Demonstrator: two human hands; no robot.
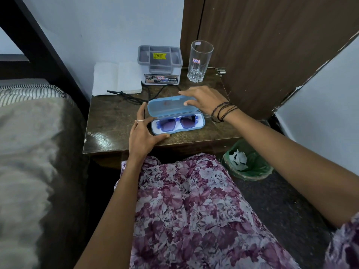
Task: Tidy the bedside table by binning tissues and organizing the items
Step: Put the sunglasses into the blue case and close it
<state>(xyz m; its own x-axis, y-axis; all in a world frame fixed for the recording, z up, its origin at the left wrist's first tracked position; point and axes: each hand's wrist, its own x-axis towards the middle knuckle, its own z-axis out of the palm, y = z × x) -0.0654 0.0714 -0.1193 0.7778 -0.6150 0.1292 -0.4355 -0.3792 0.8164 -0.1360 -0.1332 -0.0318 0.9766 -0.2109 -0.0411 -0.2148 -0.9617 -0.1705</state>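
Both hands [143,131] flank open case [175,115].

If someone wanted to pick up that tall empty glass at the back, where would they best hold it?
Best around the smooth upper wall of the glass, coming from the front right. It stands upright, its cut base is ridged, and the grey organizer crowds its left side.

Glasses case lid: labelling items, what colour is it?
Light blue lid, clearest in the head view.
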